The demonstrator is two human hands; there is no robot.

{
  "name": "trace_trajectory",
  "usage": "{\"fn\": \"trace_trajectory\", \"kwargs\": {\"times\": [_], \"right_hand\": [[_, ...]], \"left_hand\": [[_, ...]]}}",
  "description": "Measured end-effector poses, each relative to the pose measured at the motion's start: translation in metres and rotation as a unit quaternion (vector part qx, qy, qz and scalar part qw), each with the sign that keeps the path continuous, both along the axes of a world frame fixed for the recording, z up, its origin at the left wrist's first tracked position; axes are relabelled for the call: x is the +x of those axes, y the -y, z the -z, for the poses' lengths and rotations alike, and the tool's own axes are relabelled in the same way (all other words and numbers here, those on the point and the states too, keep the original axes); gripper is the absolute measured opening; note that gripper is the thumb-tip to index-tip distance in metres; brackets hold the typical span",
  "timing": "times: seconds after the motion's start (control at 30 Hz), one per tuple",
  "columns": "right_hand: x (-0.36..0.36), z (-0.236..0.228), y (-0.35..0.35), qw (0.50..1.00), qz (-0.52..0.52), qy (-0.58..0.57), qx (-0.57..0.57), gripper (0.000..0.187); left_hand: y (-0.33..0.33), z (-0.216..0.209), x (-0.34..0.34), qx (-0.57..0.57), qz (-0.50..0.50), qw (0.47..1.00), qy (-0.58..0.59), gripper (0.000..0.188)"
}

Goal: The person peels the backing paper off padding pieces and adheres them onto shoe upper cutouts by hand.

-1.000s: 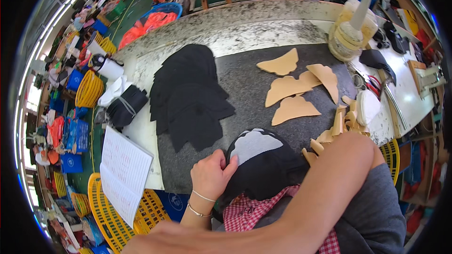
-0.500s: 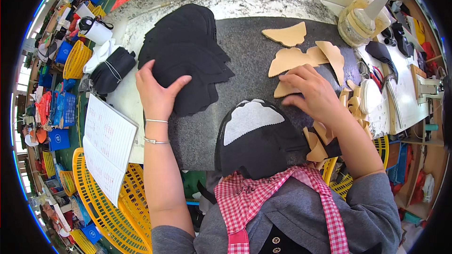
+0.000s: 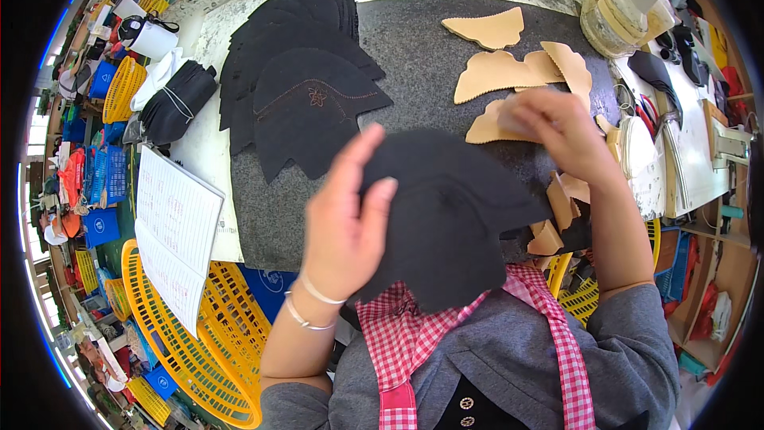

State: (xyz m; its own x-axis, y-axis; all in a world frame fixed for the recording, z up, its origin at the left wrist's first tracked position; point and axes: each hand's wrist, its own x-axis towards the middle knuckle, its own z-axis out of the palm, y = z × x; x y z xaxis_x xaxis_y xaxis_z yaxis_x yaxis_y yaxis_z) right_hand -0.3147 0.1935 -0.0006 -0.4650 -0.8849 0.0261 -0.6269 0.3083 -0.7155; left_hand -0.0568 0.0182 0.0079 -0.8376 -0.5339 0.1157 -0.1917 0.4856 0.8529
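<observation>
One left hand (image 3: 342, 227): thumb and fingers stand apart, near the black piece (image 3: 446, 231); if it touches, I cannot tell.
One right hand (image 3: 559, 131): blurred fingers at a tan piece (image 3: 485, 125), on the right part of the grey mat (image 3: 414, 56); its grip I cannot tell from here.
Black piece: over the mat's near edge.
Black stack (image 3: 286, 32): on the mat's left part.
Open notebook (image 3: 179, 223): left of the mat.

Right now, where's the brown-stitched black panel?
In the head view, the brown-stitched black panel lies left of centre on the black stack, beyond the left hand.
</observation>
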Motion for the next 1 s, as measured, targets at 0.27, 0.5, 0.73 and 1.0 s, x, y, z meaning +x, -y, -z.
{"fn": "trace_trajectory", "kwargs": {"times": [0.27,0.5,0.73,1.0], "right_hand": [[0.058,-0.028,0.023,0.882,-0.157,-0.324,-0.305,0.028],[0.072,-0.018,0.040,0.896,-0.184,-0.232,-0.331,0.031],[0.081,-0.026,0.032,0.930,-0.204,-0.174,-0.252,0.026],[0.087,-0.024,0.030,0.943,-0.153,-0.133,-0.263,0.026]], "left_hand": [[-0.015,-0.009,-0.011,0.152,0.089,0.984,-0.030,0.026],[-0.019,-0.007,-0.006,0.347,0.053,0.935,-0.061,0.012],[-0.019,-0.012,-0.005,0.006,0.114,0.992,-0.055,0.015],[-0.014,-0.013,-0.011,-0.102,0.128,0.983,-0.084,0.019]]}}
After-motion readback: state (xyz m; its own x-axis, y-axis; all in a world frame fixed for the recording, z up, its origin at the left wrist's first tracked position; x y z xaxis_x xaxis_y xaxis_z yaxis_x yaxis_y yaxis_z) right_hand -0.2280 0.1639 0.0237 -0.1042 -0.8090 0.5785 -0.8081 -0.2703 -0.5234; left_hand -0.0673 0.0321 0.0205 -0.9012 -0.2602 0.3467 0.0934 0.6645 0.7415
